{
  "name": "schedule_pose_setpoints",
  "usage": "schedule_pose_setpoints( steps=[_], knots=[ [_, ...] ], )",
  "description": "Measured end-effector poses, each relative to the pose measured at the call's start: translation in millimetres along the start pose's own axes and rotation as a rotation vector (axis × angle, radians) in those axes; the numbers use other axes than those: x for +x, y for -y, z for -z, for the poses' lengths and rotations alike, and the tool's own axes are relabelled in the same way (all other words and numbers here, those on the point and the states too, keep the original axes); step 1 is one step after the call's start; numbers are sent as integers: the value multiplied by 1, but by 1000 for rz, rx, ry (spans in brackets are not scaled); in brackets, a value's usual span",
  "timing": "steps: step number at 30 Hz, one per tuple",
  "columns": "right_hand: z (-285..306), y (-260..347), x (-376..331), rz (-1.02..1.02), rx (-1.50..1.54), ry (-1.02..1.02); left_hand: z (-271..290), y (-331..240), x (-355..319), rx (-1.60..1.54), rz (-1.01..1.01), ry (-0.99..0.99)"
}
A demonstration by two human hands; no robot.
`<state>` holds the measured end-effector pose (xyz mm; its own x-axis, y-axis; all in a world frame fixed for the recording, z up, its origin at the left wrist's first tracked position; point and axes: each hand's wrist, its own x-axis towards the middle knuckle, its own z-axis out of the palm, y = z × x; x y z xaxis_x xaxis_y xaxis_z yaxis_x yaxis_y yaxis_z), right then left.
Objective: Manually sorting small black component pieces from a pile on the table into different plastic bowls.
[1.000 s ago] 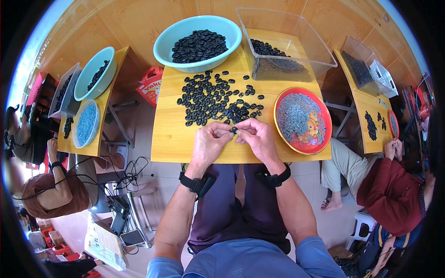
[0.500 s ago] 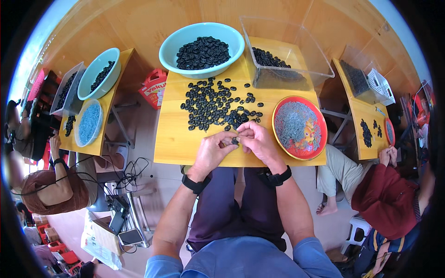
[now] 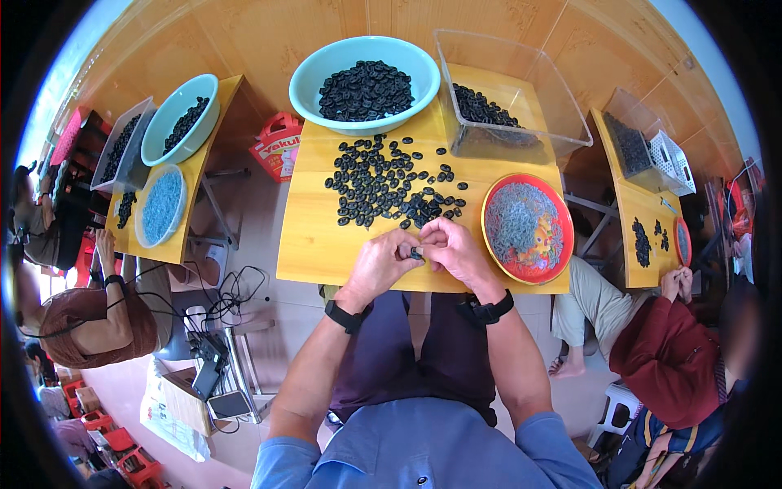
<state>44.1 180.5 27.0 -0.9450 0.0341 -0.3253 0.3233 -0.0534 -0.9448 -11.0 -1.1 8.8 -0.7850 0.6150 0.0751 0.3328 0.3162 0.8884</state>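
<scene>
Both hands meet at the table's (image 3: 326,253) near edge. The left hand (image 3: 376,265) and right hand (image 3: 456,253) pinch one small black piece (image 3: 416,253). Best gripped by fingertips only.

Two teal bowls (image 3: 364,81) (image 3: 179,118), three clear tubs (image 3: 509,98) (image 3: 122,151) (image 3: 635,143), two red plates (image 3: 527,228) (image 3: 683,242), three wooden tables (image 3: 326,244) (image 3: 187,236) (image 3: 627,212).

Round teal plastic bowl (image 3: 303,81) of dark pieces, clear rectangular plastic bin (image 3: 562,114), red-rimmed round plate (image 3: 489,200) of grey bits, light wooden table (image 3: 314,244).
</scene>
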Motion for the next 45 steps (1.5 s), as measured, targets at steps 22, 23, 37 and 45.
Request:
schedule_pose_setpoints(
  steps=[22, 23, 37, 45],
  knots=[
    [-3, -6, 4, -4, -53, 11, -1, 6, -7, 86, -106, -45],
    [-3, -5, 4, -2, -59, 11, -1, 7, -7, 82, -108, -50],
    [11, 79, 28, 195, -175, 91, -3, 20, 6, -404, -4, -304],
    [-6, 86, 54, 444, -657, -176, -1, 27, 9, -788, 22, -591]
  ],
)
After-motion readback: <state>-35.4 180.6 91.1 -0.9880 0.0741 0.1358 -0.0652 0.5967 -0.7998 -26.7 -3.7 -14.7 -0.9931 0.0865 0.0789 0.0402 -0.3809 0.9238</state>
